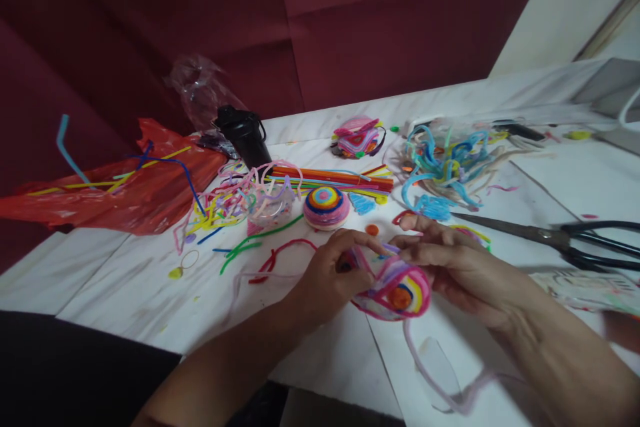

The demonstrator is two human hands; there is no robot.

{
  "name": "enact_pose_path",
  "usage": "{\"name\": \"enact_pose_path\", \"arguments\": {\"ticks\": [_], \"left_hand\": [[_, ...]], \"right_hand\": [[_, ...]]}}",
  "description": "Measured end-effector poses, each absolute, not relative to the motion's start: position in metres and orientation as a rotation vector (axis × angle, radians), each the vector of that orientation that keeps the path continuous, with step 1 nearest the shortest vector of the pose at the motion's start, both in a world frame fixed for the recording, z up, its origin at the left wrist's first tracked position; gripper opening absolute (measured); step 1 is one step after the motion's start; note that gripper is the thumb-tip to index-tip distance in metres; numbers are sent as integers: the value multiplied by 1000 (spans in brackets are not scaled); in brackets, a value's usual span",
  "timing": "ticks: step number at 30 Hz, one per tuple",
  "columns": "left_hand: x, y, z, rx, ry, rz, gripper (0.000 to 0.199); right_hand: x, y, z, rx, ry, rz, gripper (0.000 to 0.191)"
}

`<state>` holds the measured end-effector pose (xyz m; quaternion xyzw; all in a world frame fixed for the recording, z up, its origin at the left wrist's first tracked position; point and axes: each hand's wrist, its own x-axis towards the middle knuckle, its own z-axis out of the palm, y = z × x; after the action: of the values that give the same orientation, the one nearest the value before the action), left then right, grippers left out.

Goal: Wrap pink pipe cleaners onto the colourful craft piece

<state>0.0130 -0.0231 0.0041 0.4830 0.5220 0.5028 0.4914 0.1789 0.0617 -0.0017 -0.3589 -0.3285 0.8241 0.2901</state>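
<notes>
Between my hands is a rounded craft piece (415, 290) covered in coiled pipe cleaners, with pink edging, a yellow and blue arc and an orange centre. My left hand (340, 270) grips its left side, thumb and fingers closed on it. On the other side my right hand (455, 260) pinches its upper right edge. A pale purple pipe cleaner (425, 367) trails below the piece over the table front. Just beyond my hands sit a striped pipe-cleaner dome (326, 209) and a small orange disc (371, 230).
Scissors (545, 233) lie at the right, blades pointing left. Blue pipe cleaners (450, 167) are heaped behind. A black bottle (243, 137) stands near a red plastic bag (165, 207). Loose pipe cleaners (240, 193) tangle at the left. Another decorated piece (357, 138) sits at the back.
</notes>
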Motion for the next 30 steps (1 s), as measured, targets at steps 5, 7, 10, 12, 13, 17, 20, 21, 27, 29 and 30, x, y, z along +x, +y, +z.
{"name": "enact_pose_path", "arguments": {"ticks": [5, 7, 10, 12, 13, 17, 20, 21, 27, 29, 30], "left_hand": [[9, -23, 2, 1416, 1253, 1244, 37], [10, -24, 3, 1445, 1273, 1227, 36], [11, -25, 4, 1478, 1302, 1214, 36], [11, -26, 4, 1498, 1308, 1209, 37], [11, -26, 4, 1505, 1309, 1205, 37], [11, -26, 4, 1510, 1321, 1187, 37], [11, -26, 5, 1511, 1317, 1180, 38], [11, -26, 6, 1512, 1314, 1180, 38], [10, -26, 6, 1493, 1330, 1181, 38], [10, -26, 6, 1491, 1327, 1183, 38], [11, -27, 6, 1491, 1326, 1182, 37]], "right_hand": [[178, 60, -1, -947, -913, 2178, 55], [178, 60, -1, -941, -921, 2159, 54], [179, 61, -1, -949, -929, 2175, 53], [180, 61, -2, -943, -936, 2197, 52], [180, 62, -2, -934, -939, 2208, 51], [181, 60, -1, -886, -939, 2235, 48], [181, 58, 0, -864, -923, 2226, 47], [181, 58, 1, -861, -922, 2227, 47], [181, 61, 1, -881, -940, 2235, 46], [182, 61, 2, -862, -977, 2233, 43], [184, 60, 3, -846, -1026, 2231, 41]]}}
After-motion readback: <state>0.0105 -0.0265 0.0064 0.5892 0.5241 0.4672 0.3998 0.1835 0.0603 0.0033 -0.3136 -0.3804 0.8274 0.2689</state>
